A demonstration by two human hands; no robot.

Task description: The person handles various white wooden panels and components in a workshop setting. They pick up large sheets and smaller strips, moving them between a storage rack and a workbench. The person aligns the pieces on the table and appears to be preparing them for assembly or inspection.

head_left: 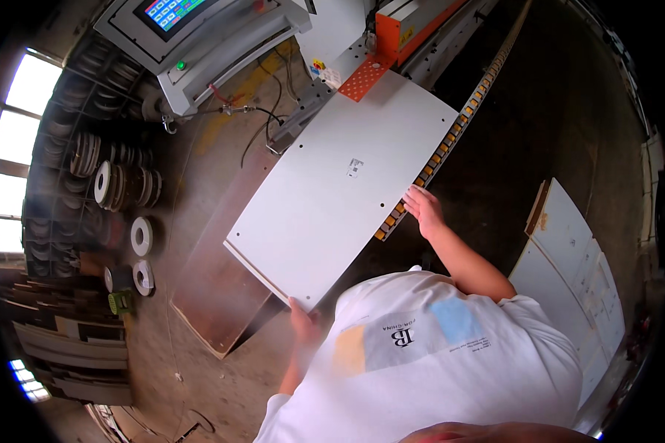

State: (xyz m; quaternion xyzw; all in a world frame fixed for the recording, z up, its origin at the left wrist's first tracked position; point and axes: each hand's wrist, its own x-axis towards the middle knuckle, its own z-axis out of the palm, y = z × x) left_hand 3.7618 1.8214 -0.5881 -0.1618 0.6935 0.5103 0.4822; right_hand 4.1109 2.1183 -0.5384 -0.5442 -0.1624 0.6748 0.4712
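A large white panel with a small printed label and several dark holes lies slantwise in front of me. Its far end reaches an orange perforated plate on a machine. My left hand grips the panel's near corner, with the thumb at the edge and the other fingers mostly hidden. Against the panel's right edge, my right hand rests with its fingers stretched out. Directly beside that hand runs a rail of yellow rollers along the panel's side.
The machine's control screen is at the upper left. Brown boards lie low beneath the panel. Rolls of edge banding fill a rack at the left, with loose rolls on the floor. More white panels are stacked at the right.
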